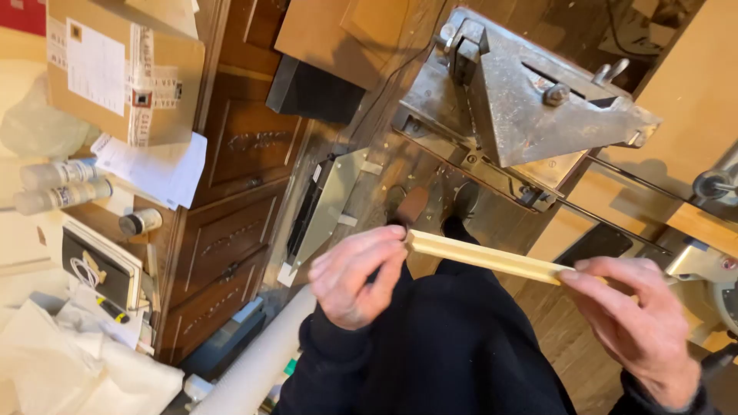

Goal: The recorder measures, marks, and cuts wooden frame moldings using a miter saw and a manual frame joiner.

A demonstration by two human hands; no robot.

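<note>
The left hand [355,275] pinched one end of a pale wooden moulding strip [484,257] between thumb and bent fingers. The right hand [642,327] held the other end, its fingers closed around it. The strip was in the air, above the person's dark trousers [453,346], just below a metal mitre cutter [523,100] on its stand.

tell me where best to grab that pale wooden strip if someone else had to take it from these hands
Probably the bare middle of the pale wooden strip, pinched across its narrow width from above. It is long, thin and nearly level, and the left hand and right hand cover its two ends, so only the middle span is open.
</note>
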